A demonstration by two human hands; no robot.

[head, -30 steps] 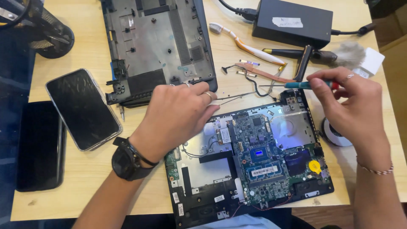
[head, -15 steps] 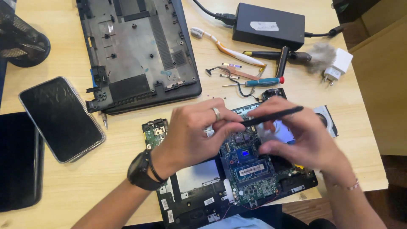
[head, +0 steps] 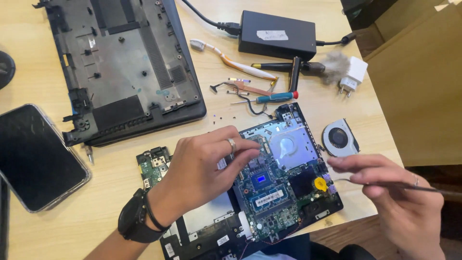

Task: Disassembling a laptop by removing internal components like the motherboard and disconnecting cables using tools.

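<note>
Matt pale wood table (head: pixel 337 101); glossy glass phone (head: pixel 36 156); matt black plastic laptop cover (head: pixel 125 62)

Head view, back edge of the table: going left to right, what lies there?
Detached laptop bottom cover → toothbrush → black power adapter → dusting brush → white plug charger.

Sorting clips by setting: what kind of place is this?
Likely an electronics repair bench: an opened laptop with its circuit board bare, its removed bottom cover, and a loose cooling fan on a wooden table.
</note>
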